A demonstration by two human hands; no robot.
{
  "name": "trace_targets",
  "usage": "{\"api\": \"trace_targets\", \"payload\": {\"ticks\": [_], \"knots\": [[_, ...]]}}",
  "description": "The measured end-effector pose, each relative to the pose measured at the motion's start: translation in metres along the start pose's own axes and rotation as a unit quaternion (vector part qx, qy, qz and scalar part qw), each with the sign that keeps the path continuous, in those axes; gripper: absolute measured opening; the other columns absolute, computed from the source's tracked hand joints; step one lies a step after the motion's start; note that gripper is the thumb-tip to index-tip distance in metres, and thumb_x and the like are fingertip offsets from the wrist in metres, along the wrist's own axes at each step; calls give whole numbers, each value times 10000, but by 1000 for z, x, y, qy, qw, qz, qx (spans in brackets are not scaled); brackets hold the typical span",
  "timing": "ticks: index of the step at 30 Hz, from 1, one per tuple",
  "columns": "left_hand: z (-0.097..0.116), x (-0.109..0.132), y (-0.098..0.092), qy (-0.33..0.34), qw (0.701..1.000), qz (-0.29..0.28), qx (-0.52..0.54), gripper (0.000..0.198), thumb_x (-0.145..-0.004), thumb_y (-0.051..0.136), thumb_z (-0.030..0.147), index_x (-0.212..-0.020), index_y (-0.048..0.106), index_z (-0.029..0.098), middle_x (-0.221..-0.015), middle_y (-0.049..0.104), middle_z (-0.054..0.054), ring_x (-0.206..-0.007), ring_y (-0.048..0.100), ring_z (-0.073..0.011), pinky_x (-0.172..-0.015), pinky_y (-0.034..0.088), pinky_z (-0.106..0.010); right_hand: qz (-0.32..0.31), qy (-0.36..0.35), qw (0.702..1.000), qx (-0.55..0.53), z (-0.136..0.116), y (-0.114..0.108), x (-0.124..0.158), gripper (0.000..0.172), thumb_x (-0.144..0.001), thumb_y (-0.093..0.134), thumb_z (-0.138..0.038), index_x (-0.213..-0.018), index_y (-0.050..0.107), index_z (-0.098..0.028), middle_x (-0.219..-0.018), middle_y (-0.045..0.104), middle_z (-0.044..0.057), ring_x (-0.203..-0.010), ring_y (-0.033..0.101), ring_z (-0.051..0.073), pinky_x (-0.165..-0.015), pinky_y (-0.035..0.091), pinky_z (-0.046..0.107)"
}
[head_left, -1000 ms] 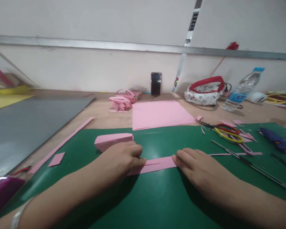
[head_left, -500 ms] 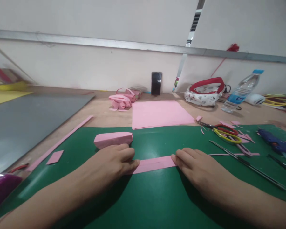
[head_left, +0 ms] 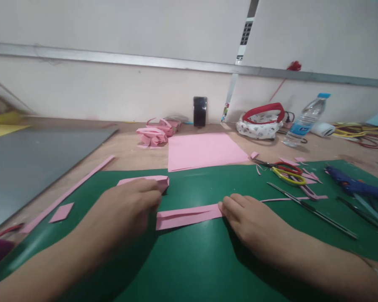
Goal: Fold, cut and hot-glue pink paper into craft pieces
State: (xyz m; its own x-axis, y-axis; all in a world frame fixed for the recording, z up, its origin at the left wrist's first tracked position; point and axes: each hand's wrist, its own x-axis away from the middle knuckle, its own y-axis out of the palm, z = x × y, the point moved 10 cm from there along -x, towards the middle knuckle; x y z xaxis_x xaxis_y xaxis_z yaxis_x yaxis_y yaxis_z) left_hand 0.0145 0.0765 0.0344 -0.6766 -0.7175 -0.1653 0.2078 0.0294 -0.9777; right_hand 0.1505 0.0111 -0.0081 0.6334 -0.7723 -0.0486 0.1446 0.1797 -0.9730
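A folded pink paper strip [head_left: 189,216] lies flat on the green cutting mat [head_left: 201,264]. My right hand [head_left: 250,220] rests on the mat with its fingers stretched flat, the fingertips pressing the strip's right end. My left hand [head_left: 126,209] is off the strip's left end, motion-blurred with fingers curled. It hovers just in front of a folded pink paper block [head_left: 146,181] and partly hides it. Whether it touches the block is unclear.
A pink sheet [head_left: 204,151] lies behind the mat. Scissors [head_left: 286,173], a long metal tool [head_left: 311,209] and a blue glue gun [head_left: 353,184] lie at right. A water bottle [head_left: 304,121], pouch [head_left: 260,123], phone [head_left: 200,111], pink paper bows [head_left: 154,134] and grey board [head_left: 34,159] are farther off.
My left hand has slid left off the strip and lifted toward the pink block, baring the strip's left end. My right hand stays on the right end. The camera has turned slightly to the right.
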Motion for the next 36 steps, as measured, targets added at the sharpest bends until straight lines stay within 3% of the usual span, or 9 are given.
{"api": "trace_targets", "payload": {"ticks": [3, 5, 7, 12, 17, 20, 26, 30, 36], "knots": [[13, -23, 16, -44, 998, -37, 0, 249, -814, 383, 142, -886, 621, 161, -880, 638, -102, -817, 599, -252, -681, 455, -377, 4, 6, 1000, -3, 1, -2, -1, 160, -892, 457, -70, -913, 610, -111, -870, 549, 78, -737, 462, 209, -619, 365, 339], [25, -35, 27, -50, 997, -52, 16, 259, -870, 390, 254, -870, 634, 167, -830, 639, -85, -788, 602, -237, -671, 442, -354, 0, 7, 1000, -8, 2, -3, -1, 167, -906, 444, -81, -898, 608, -112, -872, 552, 78, -741, 457, 206, -619, 358, 335], [31, -42, 36, -60, 995, -67, 32, 213, -839, 452, 277, -781, 634, 183, -784, 638, -60, -740, 599, -214, -629, 421, -318, -4, 1, 1000, -20, 4, -2, 0, 156, -908, 458, -90, -903, 613, -107, -879, 560, 81, -749, 454, 200, -628, 357, 330], [30, -41, 49, -83, 988, -96, 92, 98, -771, 499, 234, -694, 555, 207, -640, 614, 24, -582, 561, -143, -506, 330, -235, 54, 28, 994, -95, 23, -6, 0, 207, -951, 450, -174, -974, 653, -141, -883, 595, 77, -774, 463, 176, -637, 346, 300], [28, -38, 53, -86, 980, -121, 134, 104, -753, 529, 275, -678, 551, 206, -644, 607, 30, -591, 557, -145, -517, 341, -238, 88, 111, 951, -274, 52, -2, -1, 145, -881, 571, -156, -840, 705, -194, -845, 624, 22, -813, 515, 141, -714, 377, 258], [28, -39, 53, -90, 978, -125, 143, 117, -747, 516, 247, -643, 544, 203, -635, 605, 23, -592, 554, -151, -527, 347, -248, 66, 140, 941, -300, 59, -1, -1, 67, -815, 647, -143, -845, 691, -184, -860, 620, 19, -834, 526, 145, -739, 388, 261], [30, -35, 53, -89, 975, -132, 156, 103, -749, 506, 217, -648, 525, 204, -600, 587, 37, -560, 540, -136, -501, 329, -229, -15, 157, 943, -292, 59, 2, -2, 59, -788, 665, -141, -814, 614, -154, -804, 589, 6, -749, 501, 130, -647, 362, 232], [39, -35, 52, -55, 977, -133, 155, 88, -745, 494, 178, -735, 576, 208, -674, 584, 30, -619, 530, -144, -554, 353, -244, -21, 159, 935, -317, 62, 3, -1, 79, -802, 649, -141, -741, 599, -151, -770, 594, -3, -735, 506, 120, -643, 351, 224], [42, -33, 57, -23, 980, -134, 144, 131, -793, 447, 180, -692, 529, 196, -762, 568, -6, -703, 517, -166, -610, 353, -280, -39, 127, 940, -313, 63, 3, 4, 93, -829, 596, -133, -739, 589, -158, -773, 585, -4, -752, 513, 119, -644, 341, 219]]}}
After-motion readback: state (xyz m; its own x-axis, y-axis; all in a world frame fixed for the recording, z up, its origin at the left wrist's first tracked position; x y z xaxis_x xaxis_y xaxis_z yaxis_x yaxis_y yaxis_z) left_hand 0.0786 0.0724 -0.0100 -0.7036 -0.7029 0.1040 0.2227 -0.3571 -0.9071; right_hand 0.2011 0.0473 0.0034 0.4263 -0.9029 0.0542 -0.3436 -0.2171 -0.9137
